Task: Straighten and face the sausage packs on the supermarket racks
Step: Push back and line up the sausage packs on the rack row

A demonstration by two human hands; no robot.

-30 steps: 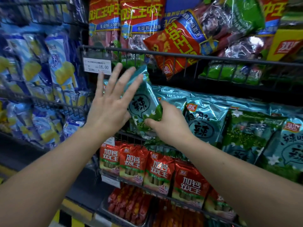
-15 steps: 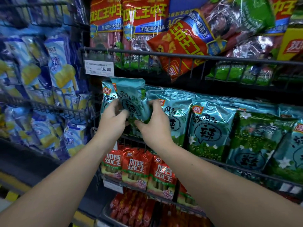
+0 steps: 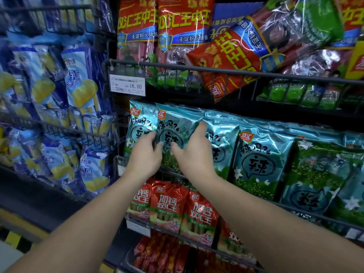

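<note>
A teal sausage pack (image 3: pixel 175 127) stands upright, second from the left on the middle wire rack (image 3: pixel 307 210), its front facing me. My left hand (image 3: pixel 144 154) grips its left edge, thumb on the front. My right hand (image 3: pixel 194 152) grips its right edge, fingers behind it and thumb on the front. Another teal pack (image 3: pixel 137 121) stands at the far left, partly behind it. More teal packs (image 3: pixel 262 154) line the rack to the right; one further right (image 3: pixel 313 178) is upside down.
The rack above holds red sausage packs (image 3: pixel 177 26), one (image 3: pixel 234 58) lying tilted across the rail, with a price tag (image 3: pixel 127 84). Red packs (image 3: pixel 167 205) fill the rack below. Blue and yellow packs (image 3: pixel 78 79) hang on the racks at left.
The teal pack went from tilted in my right hand to upright in the row. My left hand came down from flat against it to grip its left edge.
</note>
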